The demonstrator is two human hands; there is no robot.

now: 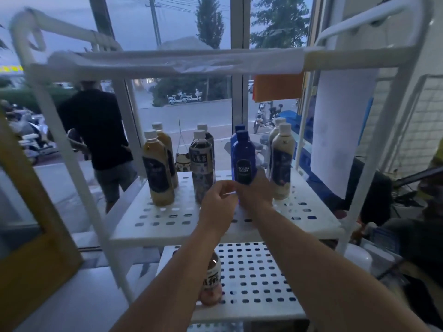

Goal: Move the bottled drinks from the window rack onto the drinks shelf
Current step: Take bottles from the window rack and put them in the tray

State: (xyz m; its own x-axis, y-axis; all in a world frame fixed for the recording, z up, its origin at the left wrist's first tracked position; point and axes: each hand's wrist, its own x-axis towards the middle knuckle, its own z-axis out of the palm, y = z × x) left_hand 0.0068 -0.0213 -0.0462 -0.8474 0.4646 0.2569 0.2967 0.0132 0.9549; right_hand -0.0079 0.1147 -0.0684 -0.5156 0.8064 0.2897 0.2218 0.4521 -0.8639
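Observation:
A white window rack (230,232) carries several bottles on its middle shelf. A blue soda bottle (243,156) stands front and centre, with a second blue bottle (237,129) right behind it. My right hand (257,191) wraps around the front blue bottle's base. My left hand (217,203) has its curled fingers against the same base from the left. Left of them stand two dark tea bottles (201,164) and two yellow tea bottles (157,171). Two cream-coloured bottles (281,164) stand to the right.
On the lower perforated shelf (254,279) a pinkish bottle (212,281) stands partly behind my left forearm. The rack's top rail (182,62) and side posts frame the shelf. Beyond the glass a person in black (98,130) stands outside. A yellow frame (28,224) is at the left.

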